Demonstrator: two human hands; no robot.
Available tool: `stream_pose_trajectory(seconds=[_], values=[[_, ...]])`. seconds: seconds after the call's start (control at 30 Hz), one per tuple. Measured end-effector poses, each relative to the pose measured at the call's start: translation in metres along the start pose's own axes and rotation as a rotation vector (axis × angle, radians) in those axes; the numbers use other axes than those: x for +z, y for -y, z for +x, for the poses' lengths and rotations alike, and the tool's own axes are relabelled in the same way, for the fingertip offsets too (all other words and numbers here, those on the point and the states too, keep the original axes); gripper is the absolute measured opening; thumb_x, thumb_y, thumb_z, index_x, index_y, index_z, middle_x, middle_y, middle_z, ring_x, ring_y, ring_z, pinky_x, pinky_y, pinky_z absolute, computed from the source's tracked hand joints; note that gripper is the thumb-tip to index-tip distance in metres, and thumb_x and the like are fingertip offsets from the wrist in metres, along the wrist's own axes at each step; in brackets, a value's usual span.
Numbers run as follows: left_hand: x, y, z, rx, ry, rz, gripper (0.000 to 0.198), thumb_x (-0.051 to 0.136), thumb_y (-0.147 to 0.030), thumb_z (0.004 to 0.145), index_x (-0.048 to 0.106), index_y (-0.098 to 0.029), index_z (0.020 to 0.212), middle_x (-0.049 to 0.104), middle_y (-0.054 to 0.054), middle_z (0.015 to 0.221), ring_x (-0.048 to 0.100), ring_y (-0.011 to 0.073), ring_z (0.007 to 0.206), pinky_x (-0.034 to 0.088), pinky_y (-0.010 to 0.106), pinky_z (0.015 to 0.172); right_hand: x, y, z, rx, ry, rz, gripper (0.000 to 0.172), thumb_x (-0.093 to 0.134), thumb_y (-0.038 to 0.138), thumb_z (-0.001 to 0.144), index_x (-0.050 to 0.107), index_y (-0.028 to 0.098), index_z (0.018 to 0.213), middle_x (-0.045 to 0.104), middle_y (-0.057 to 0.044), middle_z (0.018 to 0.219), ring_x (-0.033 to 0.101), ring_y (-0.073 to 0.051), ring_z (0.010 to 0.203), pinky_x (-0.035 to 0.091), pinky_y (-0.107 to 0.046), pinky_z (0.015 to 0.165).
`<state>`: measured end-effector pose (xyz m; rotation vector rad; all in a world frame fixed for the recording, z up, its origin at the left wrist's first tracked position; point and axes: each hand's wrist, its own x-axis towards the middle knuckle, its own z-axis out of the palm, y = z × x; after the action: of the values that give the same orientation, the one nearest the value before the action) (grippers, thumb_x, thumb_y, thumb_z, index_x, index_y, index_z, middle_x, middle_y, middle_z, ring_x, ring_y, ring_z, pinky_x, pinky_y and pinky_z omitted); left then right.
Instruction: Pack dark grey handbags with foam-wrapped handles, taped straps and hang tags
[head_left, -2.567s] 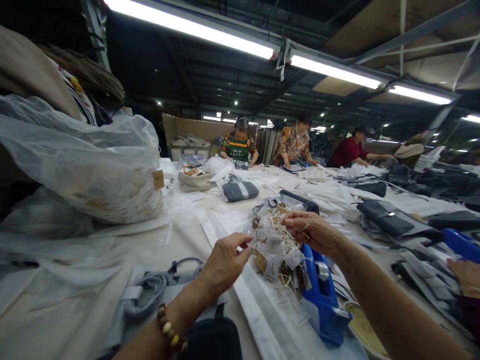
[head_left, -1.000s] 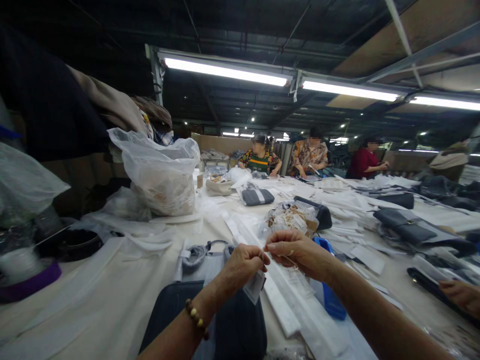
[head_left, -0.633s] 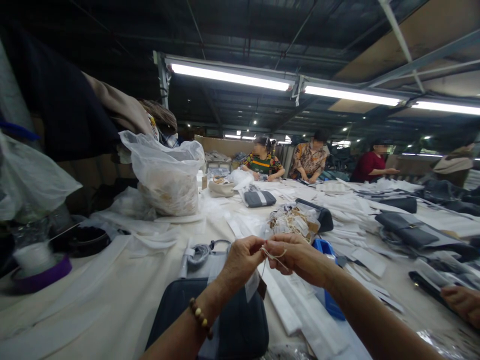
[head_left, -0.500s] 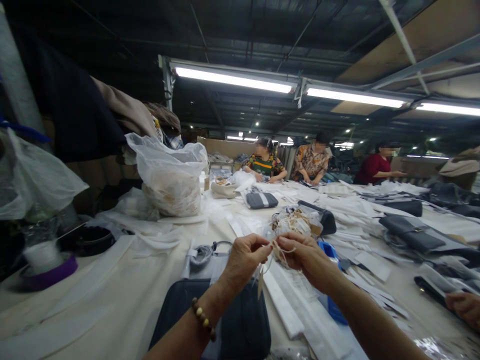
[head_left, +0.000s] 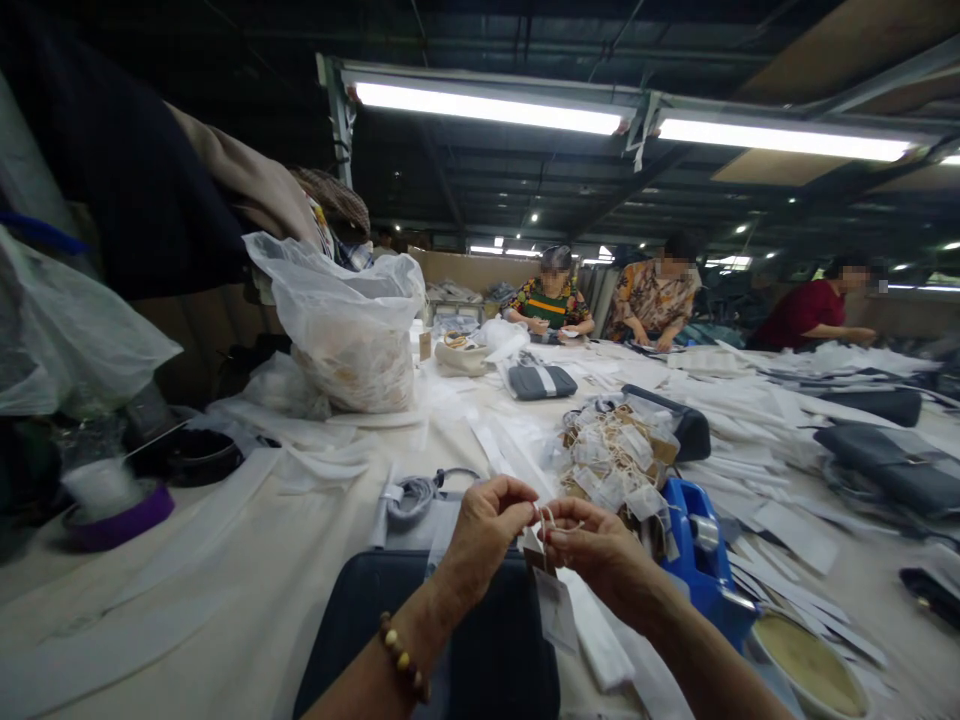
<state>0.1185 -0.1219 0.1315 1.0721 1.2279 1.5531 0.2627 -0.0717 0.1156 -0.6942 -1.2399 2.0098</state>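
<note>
My left hand and my right hand meet in front of me, each pinching a thin cream string. From the string hangs a tag, with a brown card and a white or clear piece. Below my hands lies a dark navy bag, crossed by a pale strip and partly hidden by my left forearm. A coiled grey strap rests at its far edge. Beyond my right hand is a heap of strung tags.
A blue tape dispenser and a round container stand at the right. A filled white plastic bag sits at back left, near a purple tape roll. Several people work across the table, among white strips and dark bags.
The view has shifted, bringing the tape dispenser and round container further into sight. The tag's brown and white faces now show below my hands, which still pinch the string.
</note>
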Motion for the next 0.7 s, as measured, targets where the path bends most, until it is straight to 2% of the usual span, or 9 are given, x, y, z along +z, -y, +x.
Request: stream_pose_trajectory(seconds=[0.13,0.27,0.4,0.57,0.7], values=[[-0.007,0.010,-0.005,-0.078,0.159,0.057,0.026,0.059,-0.021,0.053,0.066,-0.012,0.077,0.067,0.004,0.075,0.059,0.0172,0.074,0.043,0.026,0.068,-0.006,0.003,0.003,-0.003,-0.039,-0.041,0.033,0.085,0.028,0.053,0.067,0.015,0.078,0.067,-0.002,0.065,0.056,-0.011,0.056,0.040,-0.024,0.058],[0.000,0.018,-0.006,-0.085,0.235,0.087,0.025,0.060,-0.024,0.058,0.066,-0.012,0.079,0.069,0.007,0.076,0.060,0.0209,0.075,0.044,0.031,0.070,-0.010,0.005,0.004,-0.090,-0.083,-0.196,0.029,0.081,0.031,0.058,0.065,0.016,0.078,0.062,0.002,0.058,0.051,-0.009,0.053,0.037,-0.023,0.055],[0.007,0.022,0.002,-0.068,0.192,0.070,0.025,0.060,-0.024,0.059,0.066,-0.012,0.079,0.068,0.007,0.077,0.060,0.0207,0.075,0.044,0.032,0.072,-0.013,0.009,0.001,-0.184,-0.077,-0.460,0.026,0.073,0.033,0.065,0.063,0.017,0.083,0.061,0.002,0.063,0.052,-0.011,0.059,0.039,-0.024,0.057],[0.013,0.015,0.007,-0.102,0.173,0.070,0.015,0.057,-0.020,0.056,0.065,-0.014,0.067,0.063,0.002,0.062,0.054,0.0133,0.060,0.041,0.024,0.059,-0.012,0.021,-0.008,-0.299,-0.068,-0.913,0.017,0.058,0.032,0.077,0.062,0.018,0.087,0.062,-0.001,0.070,0.055,-0.015,0.065,0.041,-0.029,0.062],[0.015,0.010,0.006,-0.113,0.163,0.094,0.012,0.052,-0.019,0.056,0.063,-0.015,0.060,0.059,0.000,0.054,0.050,0.0100,0.050,0.037,0.021,0.049,-0.011,0.029,-0.012,-0.298,-0.051,-0.997,0.016,0.056,0.033,0.078,0.061,0.019,0.084,0.062,-0.001,0.066,0.055,-0.016,0.062,0.041,-0.029,0.060]])
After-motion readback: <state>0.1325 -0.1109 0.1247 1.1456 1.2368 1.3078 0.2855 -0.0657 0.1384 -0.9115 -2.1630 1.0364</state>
